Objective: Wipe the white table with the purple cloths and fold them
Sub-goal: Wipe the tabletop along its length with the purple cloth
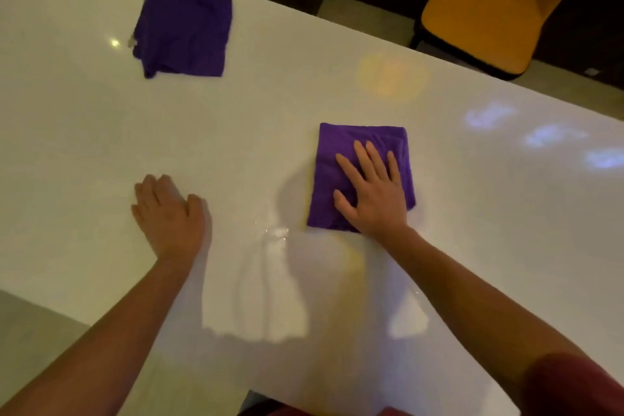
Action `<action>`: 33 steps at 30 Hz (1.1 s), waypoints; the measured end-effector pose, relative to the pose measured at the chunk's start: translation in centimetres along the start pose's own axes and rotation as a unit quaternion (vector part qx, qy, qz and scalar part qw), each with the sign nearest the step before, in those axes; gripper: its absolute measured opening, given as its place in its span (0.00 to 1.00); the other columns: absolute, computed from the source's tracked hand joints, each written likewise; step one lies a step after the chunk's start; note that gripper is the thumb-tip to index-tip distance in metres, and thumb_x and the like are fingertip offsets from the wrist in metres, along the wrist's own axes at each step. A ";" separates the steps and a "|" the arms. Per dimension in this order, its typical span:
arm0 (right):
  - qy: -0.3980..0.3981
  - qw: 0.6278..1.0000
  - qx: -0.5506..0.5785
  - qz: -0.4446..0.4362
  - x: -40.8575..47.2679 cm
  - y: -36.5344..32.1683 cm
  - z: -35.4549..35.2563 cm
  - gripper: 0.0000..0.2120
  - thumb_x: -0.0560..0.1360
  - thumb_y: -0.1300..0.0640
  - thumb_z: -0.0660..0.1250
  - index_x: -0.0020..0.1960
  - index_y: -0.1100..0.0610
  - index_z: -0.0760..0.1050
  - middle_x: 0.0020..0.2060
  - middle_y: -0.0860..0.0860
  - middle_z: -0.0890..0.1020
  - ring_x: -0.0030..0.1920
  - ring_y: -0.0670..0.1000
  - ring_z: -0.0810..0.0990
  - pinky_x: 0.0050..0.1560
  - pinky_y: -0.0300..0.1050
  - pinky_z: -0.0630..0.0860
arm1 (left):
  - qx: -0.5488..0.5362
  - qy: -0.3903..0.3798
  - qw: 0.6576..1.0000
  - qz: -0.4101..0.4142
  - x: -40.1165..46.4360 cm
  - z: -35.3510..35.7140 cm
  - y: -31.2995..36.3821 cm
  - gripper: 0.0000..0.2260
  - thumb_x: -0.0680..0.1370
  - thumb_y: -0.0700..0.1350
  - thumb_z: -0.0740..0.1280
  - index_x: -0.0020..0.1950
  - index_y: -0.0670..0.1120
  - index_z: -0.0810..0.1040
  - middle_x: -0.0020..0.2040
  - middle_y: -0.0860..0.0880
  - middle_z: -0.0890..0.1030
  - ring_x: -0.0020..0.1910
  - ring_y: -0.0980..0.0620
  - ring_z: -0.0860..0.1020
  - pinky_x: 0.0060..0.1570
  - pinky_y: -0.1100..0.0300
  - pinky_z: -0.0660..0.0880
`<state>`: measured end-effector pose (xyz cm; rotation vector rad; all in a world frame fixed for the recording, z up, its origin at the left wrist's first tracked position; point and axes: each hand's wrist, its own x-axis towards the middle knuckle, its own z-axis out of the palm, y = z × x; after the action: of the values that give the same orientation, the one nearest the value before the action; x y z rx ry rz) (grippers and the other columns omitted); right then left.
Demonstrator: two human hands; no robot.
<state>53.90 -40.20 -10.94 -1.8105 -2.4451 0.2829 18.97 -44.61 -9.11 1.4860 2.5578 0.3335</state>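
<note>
Two purple cloths lie on the glossy white table (84, 132). The near cloth (329, 159) is folded into a rough square right of centre. My right hand (373, 191) lies flat on it, palm down with fingers spread, pressing it onto the table. The far cloth (184, 30) sits folded and a little rumpled at the back left, with nothing touching it. My left hand (169, 214) rests palm down on the bare table, left of the near cloth, holding nothing.
A yellow-orange chair (486, 7) stands beyond the table's far edge at the upper right. A wet streak (275, 233) glistens between my hands. The near table edge runs along the bottom left, with floor (30, 334) below.
</note>
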 end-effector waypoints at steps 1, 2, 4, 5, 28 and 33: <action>0.006 1.000 -0.004 0.017 0.7 0.9 -0.2 0.33 0.82 0.35 0.56 0.83 0.48 0.64 0.84 0.56 0.63 0.85 0.59 0.57 0.83 0.68 0.50 | 0.032 -0.005 0.999 -0.010 0.3 0.3 -2.1 0.28 0.79 0.50 0.56 0.75 0.36 0.68 0.77 0.33 0.67 0.77 0.32 0.63 0.75 0.35 0.60; 0.013 0.998 -0.004 0.055 2.0 1.7 -0.5 0.33 0.82 0.35 0.56 0.83 0.48 0.65 0.84 0.56 0.62 0.85 0.60 0.57 0.83 0.67 0.48 | 0.048 -0.004 0.999 0.001 0.2 0.7 -3.6 0.27 0.81 0.50 0.55 0.77 0.38 0.66 0.79 0.34 0.64 0.79 0.33 0.61 0.77 0.35 0.57; 0.023 0.987 -0.002 0.160 6.1 2.7 -1.1 0.34 0.82 0.35 0.55 0.84 0.49 0.63 0.85 0.57 0.60 0.85 0.60 0.54 0.84 0.66 0.46 | 0.061 0.008 0.998 0.031 0.2 1.8 -4.9 0.27 0.83 0.52 0.54 0.80 0.40 0.63 0.81 0.35 0.61 0.81 0.35 0.58 0.80 0.37 0.52; 0.024 0.978 -0.001 0.210 8.4 2.8 -1.3 0.34 0.82 0.35 0.53 0.84 0.49 0.61 0.85 0.57 0.58 0.85 0.60 0.52 0.84 0.66 0.45 | 0.058 0.014 0.998 0.033 0.3 2.1 -5.2 0.27 0.83 0.53 0.54 0.80 0.41 0.63 0.81 0.36 0.61 0.81 0.35 0.57 0.80 0.37 0.52; -0.022 0.998 0.021 -0.052 -3.5 -14.0 3.6 0.32 0.83 0.37 0.59 0.84 0.48 0.62 0.84 0.55 0.61 0.85 0.58 0.55 0.83 0.68 0.48 | 0.053 0.040 0.997 0.028 0.6 2.4 -5.3 0.31 0.86 0.60 0.44 0.78 0.40 0.65 0.81 0.38 0.64 0.82 0.38 0.58 0.81 0.39 0.54; 0.018 1.000 -0.007 0.025 -2.3 -5.3 1.8 0.32 0.81 0.38 0.60 0.81 0.51 0.68 0.83 0.58 0.65 0.84 0.62 0.59 0.82 0.69 0.51 | 0.043 0.044 0.998 0.022 0.4 2.3 -5.1 0.30 0.86 0.58 0.46 0.78 0.39 0.66 0.81 0.38 0.64 0.82 0.38 0.58 0.80 0.39 0.53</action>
<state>49.32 -44.04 -11.54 -1.8671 -2.3866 0.2361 15.07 -46.46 -12.71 1.5948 2.6421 0.3058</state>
